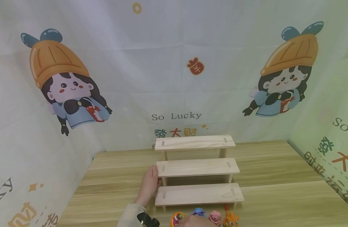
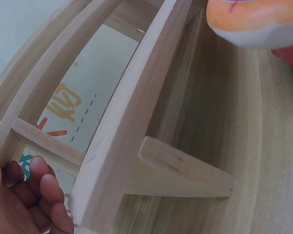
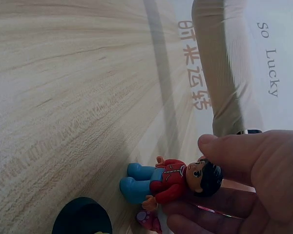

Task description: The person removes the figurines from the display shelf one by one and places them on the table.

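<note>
A three-tier wooden display stand point(image 1: 197, 167) rises on the wood-grain table. At the left end of its middle shelf, my left hand point(image 1: 149, 183) grips the board, thumb by the edge and fingers curled underneath; the left wrist view shows those curled fingers point(image 2: 46, 190) beside the stand's frame. My right hand point(image 3: 244, 180) holds a small toy figure point(image 3: 173, 183) by the head, between thumb and fingers. This figure has black hair, a red jacket and blue trousers. Only part of the right hand point(image 1: 196, 221) appears at the head view's bottom edge.
Before the lowest shelf stand an orange round toy point(image 1: 175, 218), a blue toy point(image 1: 198, 212), a pink toy point(image 1: 215, 217) and an orange dragon-like toy point(image 1: 231, 219). A dark round object point(image 3: 83, 217) lies near the held figure. Printed cloth point(image 1: 174, 78) walls surround the table.
</note>
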Demonstrator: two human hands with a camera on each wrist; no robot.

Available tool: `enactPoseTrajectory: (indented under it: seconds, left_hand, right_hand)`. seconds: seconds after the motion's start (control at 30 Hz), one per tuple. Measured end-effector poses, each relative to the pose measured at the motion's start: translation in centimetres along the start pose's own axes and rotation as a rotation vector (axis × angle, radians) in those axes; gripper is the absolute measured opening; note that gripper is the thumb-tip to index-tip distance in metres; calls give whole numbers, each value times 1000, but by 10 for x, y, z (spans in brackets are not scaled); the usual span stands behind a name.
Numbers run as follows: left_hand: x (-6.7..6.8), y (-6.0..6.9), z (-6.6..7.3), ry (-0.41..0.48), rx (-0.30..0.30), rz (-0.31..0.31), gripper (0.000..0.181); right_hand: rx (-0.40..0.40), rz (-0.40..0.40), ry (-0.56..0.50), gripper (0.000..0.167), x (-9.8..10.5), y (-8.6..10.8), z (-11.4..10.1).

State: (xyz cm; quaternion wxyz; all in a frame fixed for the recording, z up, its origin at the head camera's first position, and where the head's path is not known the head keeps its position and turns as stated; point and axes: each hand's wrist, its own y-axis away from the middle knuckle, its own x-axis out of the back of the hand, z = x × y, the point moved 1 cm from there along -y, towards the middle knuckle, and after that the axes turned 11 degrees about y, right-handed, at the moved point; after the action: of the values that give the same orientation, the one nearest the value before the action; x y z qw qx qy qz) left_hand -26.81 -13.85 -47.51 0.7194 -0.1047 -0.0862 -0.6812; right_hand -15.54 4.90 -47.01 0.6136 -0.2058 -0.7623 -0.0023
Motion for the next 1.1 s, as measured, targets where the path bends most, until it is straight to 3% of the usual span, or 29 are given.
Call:
enactPoseTrajectory:
  seconds: [0.33,0.53,0.87,1.1]
  left_hand:
    - [0,-1,1,4,4,3,36]
    - [0,-1,1,14,10,-2,37]
    - [-1,-1,1,-9,-1,-2,36]
    - [0,-2,-1,-9,-3,-5,37]
  right_hand:
    - [-99,-60,-41,20,1,1,-2]
    - [-114,-69,6,23,-1,3,-2]
    - [53,27,155,23,-1,6,1]
    - [34,79,148,20,2,7,-3]
